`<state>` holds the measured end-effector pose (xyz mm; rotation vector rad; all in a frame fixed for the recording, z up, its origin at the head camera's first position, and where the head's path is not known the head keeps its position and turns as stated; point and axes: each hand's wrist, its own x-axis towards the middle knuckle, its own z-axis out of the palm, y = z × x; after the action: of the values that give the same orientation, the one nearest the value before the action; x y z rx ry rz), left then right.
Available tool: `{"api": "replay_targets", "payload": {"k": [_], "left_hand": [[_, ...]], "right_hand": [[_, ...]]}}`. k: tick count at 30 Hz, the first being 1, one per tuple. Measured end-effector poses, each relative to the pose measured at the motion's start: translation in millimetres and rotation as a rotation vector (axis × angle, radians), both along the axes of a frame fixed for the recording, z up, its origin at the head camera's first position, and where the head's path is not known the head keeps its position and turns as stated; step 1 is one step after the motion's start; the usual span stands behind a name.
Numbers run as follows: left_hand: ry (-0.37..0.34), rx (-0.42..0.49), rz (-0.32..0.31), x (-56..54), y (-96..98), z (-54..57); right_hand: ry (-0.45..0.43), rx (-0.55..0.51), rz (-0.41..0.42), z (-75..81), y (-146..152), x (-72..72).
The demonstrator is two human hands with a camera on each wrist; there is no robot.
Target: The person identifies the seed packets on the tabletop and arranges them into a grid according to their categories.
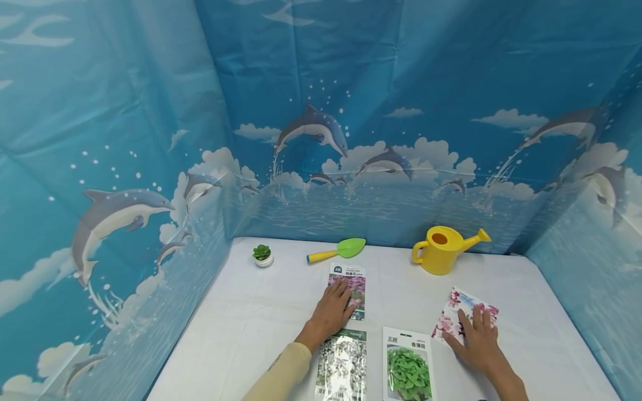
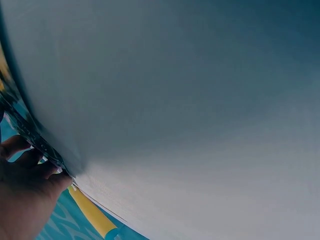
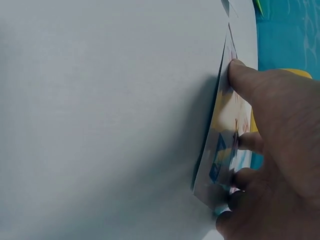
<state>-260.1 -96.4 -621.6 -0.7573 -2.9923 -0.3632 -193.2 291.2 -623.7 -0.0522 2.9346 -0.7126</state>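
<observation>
In the head view my left hand (image 1: 328,311) rests flat on a seed packet (image 1: 358,283) with purple-pink flowers, fingers stretched over its left side. My right hand (image 1: 480,341) lies with fingers spread across a tilted seed packet (image 1: 464,301) printed with pink blossoms. Close up, the right wrist view has the thumb and fingertips touching that packet's face, its near edge seen side-on. Below the left hand lies a white-flower seed packet (image 1: 343,365), its top edge near the wrist. Between the hands is a packet with green leaves (image 1: 408,370).
Along the back of the white-covered table (image 1: 225,334) stand a small potted succulent (image 1: 262,256), a toy trowel (image 1: 346,249) with a yellow handle and green blade, and a yellow watering can (image 1: 441,253). Blue dolphin-print curtains (image 1: 311,72) enclose the table's back and sides.
</observation>
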Motion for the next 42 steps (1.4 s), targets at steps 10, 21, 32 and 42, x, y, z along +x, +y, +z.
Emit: {"api": "replay_targets", "payload": {"k": [10, 21, 32, 42], "left_hand": [[0.009, 0.031, -0.001, -2.7, -0.6, -9.0], [0.024, 0.034, -0.003, -4.4, -3.5, -13.0], [0.010, 0.036, 0.008, -2.7, -2.7, -11.1], [0.025, 0.035, 0.006, -6.1, -2.1, -15.4]], "right_hand": [[-0.024, -0.029, 0.027, -0.5, 1, -9.8], [0.003, 0.005, 0.051, 3.4, -9, -20.0], [0.021, 0.011, 0.071, -2.1, -13, -26.5], [0.039, -0.009, 0.101, -1.9, -18, -35.1]]}}
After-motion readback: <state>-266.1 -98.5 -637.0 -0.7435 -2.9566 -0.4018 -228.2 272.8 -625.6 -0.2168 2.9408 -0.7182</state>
